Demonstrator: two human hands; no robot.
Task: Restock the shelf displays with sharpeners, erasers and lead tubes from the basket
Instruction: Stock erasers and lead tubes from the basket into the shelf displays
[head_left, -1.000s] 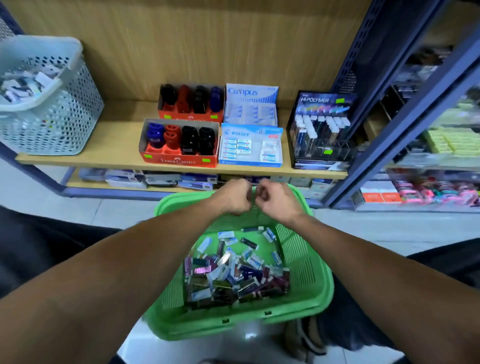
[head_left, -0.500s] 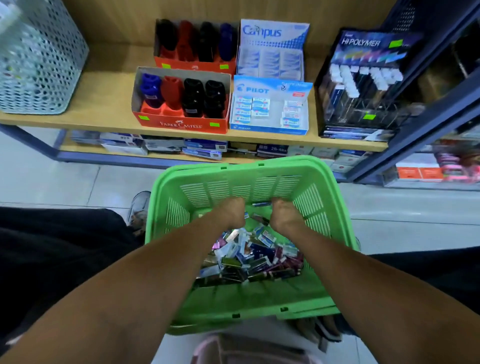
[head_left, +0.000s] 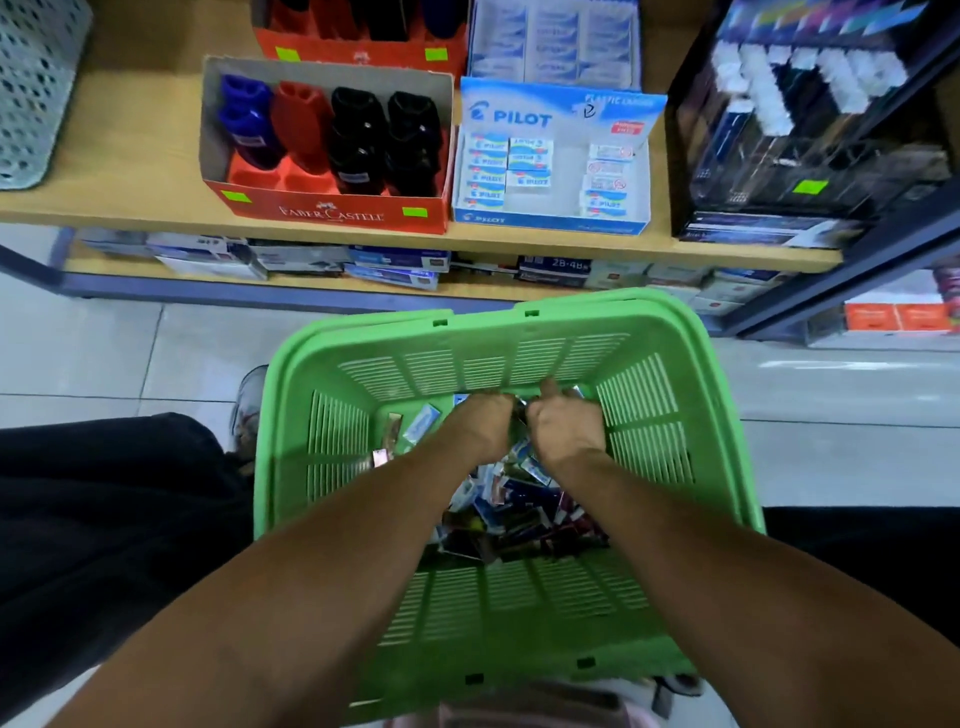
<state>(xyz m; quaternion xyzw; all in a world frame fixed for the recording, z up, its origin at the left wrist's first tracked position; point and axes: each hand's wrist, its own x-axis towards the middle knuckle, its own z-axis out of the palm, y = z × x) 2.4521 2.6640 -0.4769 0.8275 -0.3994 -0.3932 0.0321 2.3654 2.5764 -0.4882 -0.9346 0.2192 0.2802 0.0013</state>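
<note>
A green plastic basket (head_left: 519, 332) sits on the floor between my legs, with a pile of small packets (head_left: 519, 514) in its bottom. My left hand (head_left: 480, 421) and my right hand (head_left: 563, 423) are side by side deep in the basket, fingers curled down into the far end of the pile; the fingertips are hidden. On the shelf ahead stand a red Faber-Castell box of sharpeners (head_left: 332, 140), a blue Pilot eraser box (head_left: 550, 166) that is partly filled, and a dark lead tube display (head_left: 800, 130).
A second red sharpener box (head_left: 358, 31) and a Campus eraser box (head_left: 550, 41) stand behind the front row. A grey perforated basket (head_left: 31, 88) is at the shelf's left end. Flat boxes (head_left: 395, 265) fill the low shelf. My shoe (head_left: 249, 405) is beside the green basket.
Both hands left the basket's handles above it and went down into the pile of packets. My view has dropped closer to the shelf and basket.
</note>
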